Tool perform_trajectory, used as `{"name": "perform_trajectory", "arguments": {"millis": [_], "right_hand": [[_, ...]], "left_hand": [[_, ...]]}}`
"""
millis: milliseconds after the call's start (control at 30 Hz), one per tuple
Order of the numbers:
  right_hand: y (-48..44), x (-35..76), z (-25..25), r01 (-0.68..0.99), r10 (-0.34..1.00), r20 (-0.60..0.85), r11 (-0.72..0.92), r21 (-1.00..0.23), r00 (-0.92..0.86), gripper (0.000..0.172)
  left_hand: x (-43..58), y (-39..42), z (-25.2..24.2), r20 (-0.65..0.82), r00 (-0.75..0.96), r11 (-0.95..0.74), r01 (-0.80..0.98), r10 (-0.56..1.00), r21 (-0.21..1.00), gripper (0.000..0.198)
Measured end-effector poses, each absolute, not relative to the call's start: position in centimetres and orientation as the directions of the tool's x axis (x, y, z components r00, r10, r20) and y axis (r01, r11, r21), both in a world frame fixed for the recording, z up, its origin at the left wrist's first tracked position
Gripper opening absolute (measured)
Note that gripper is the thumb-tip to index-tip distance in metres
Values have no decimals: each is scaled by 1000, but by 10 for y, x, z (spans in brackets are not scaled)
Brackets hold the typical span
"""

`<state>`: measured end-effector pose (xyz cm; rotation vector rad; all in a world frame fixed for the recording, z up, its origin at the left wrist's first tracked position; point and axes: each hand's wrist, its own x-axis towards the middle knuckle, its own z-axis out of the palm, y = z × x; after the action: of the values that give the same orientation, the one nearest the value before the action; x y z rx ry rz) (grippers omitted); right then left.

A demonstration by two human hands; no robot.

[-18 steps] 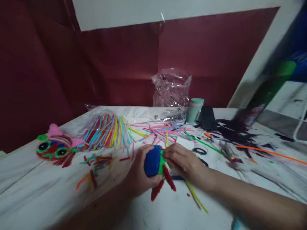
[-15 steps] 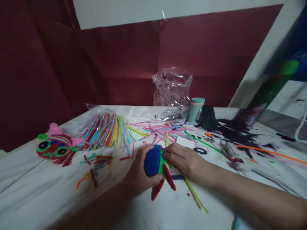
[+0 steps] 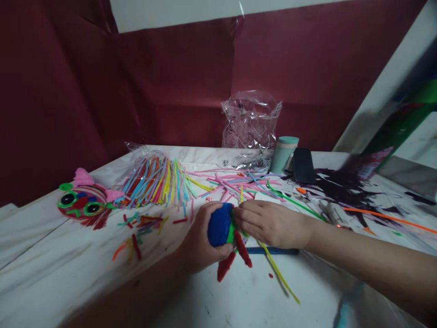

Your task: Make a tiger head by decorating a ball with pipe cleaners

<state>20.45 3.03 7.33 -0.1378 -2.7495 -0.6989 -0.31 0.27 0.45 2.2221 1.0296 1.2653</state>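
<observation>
a blue ball of fuzzy wire is held just above the white table, near its front middle, between the two hands. it is cupped from below and from the left by the left hand, whose fingers are curled shut around the blue dome. the right hand is brought in from the right, palm down, with its fingertips drawn together on the green band at the ball's right side; what exactly is nipped under them cannot be told.

the piece is laid out roughly left to right: blue dome toward the left hand, green band toward the right, and two red strands hanging down and to the right from the band. both hands are touching it, with the weight carried by the left.

a yellow-green wire and a blue stick are seen lying on the table just beneath the right wrist. a finished figure with round eyes is set well apart at the left, and a bundle of coloured wires is spread behind the hands.
</observation>
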Motion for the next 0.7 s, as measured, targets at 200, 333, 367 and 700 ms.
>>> {"name": "perform_trajectory", "arguments": {"millis": [200,333,367,700], "right_hand": [[32,204,60,244,207,537,970,-3,-818,26],[33,202,54,302,565,539,811,-501,-625,12],[33,201,53,324,649,487,737,-593,-584,11],[24,186,47,320,848,355,489,-812,-394,17]], "left_hand": [[-3,3,2,576,302,-650,384,760,656,78],[-3,3,2,543,286,-614,384,789,690,78],[-3,3,2,547,290,-619,381,785,687,79],[0,3,3,576,331,-664,381,747,643,80]]}}
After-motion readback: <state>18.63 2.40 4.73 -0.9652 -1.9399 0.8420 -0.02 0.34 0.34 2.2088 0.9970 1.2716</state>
